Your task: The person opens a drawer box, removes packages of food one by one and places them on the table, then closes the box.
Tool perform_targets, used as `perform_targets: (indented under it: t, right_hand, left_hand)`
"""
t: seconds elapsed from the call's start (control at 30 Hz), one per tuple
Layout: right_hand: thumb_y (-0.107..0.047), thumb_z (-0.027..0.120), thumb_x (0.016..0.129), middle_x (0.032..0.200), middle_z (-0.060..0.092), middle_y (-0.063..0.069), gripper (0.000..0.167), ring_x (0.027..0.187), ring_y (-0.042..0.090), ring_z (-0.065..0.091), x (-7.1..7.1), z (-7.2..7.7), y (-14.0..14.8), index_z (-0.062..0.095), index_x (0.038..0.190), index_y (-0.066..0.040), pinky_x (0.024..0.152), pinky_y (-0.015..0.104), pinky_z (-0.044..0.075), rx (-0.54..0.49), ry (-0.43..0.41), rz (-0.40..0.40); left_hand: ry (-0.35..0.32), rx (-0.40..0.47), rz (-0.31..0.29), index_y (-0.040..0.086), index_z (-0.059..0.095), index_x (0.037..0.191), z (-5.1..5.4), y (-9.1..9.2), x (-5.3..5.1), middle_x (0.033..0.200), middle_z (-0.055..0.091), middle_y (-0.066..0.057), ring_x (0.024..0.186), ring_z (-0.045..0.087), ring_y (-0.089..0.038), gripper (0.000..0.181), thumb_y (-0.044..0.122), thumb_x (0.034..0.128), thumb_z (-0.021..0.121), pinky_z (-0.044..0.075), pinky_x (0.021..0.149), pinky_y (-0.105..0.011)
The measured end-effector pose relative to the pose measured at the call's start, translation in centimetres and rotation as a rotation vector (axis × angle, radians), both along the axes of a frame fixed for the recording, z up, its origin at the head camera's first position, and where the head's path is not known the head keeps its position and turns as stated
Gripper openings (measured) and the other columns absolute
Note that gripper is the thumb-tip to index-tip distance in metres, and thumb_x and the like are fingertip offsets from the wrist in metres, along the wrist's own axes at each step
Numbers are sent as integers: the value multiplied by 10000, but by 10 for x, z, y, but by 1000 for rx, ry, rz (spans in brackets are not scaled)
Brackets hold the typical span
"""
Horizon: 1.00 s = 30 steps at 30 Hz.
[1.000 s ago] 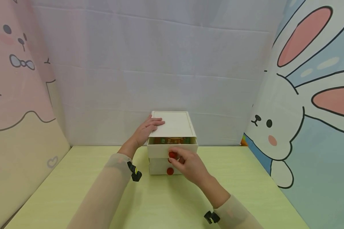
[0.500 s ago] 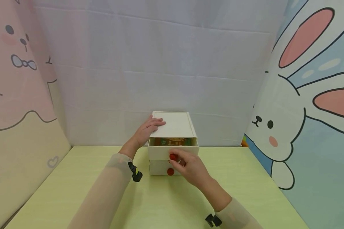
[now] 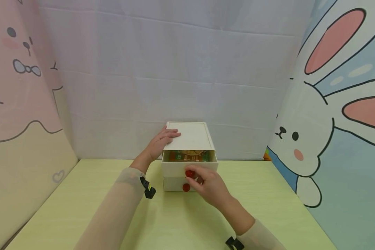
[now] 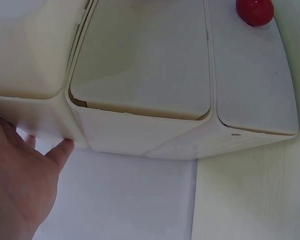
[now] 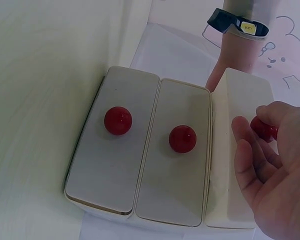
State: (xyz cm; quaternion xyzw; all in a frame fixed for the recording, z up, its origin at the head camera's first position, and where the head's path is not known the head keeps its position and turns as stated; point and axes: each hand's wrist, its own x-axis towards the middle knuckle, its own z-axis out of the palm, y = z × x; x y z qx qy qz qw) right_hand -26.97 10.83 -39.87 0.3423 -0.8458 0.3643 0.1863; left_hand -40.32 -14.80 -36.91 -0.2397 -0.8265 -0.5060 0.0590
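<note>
A small white drawer cabinet (image 3: 192, 135) stands against the back curtain. Its top drawer (image 3: 175, 169) is pulled partway out, and a colourful printed packet (image 3: 190, 156) shows inside. My right hand (image 3: 210, 184) pinches the red knob (image 3: 190, 173) of that drawer between thumb and fingers. My left hand (image 3: 159, 142) rests on the cabinet's top left edge, fingers extended; in the left wrist view its thumb lies against the cabinet's side. The two lower drawers are closed, with a red middle knob (image 5: 182, 139) and a red bottom knob (image 5: 118, 120) in the right wrist view.
The cabinet stands at the back of a pale green table (image 3: 90, 198). A plain white curtain (image 3: 175, 69) hangs behind it. Printed cartoon cloths flank the table, a pink one (image 3: 34, 104) at left and a rabbit one (image 3: 315, 139) at right. Part of a colourful object (image 3: 266, 154) shows at the back right.
My right hand has drawn the top drawer a little further out toward me, and more of the packet shows. My left hand has stayed on the cabinet.
</note>
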Motion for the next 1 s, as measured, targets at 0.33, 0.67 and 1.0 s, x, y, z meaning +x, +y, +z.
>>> perform_targets:
  t: [0.33,0.67,1.0]
  right_hand:
    - [-100,814,989,979,783,-1,311,685,4,613,5,-2,2,766,1295,-122,636,196,563,2,26,6]
    - [-115,798,1007,1016,795,4,303,702,-5,631,10,-4,4,758,1306,-134,644,190,571,3,40,17]
    - [-114,793,1009,1024,798,12,301,704,-25,612,15,-4,5,762,1308,-118,648,184,568,19,50,12]
  left_hand:
    - [2,4,3,112,665,1528,-1,-1,0,1746,455,-79,1748,-22,-278,488,233,1155,375,-13,1381,-648]
    - [-3,4,18,130,675,1521,0,1,1,1743,462,-65,1748,-7,-275,488,237,1146,382,-7,1380,-652]
    - [-6,3,13,128,671,1525,1,2,3,1748,453,-67,1748,-14,-274,489,242,1150,380,-6,1378,-658]
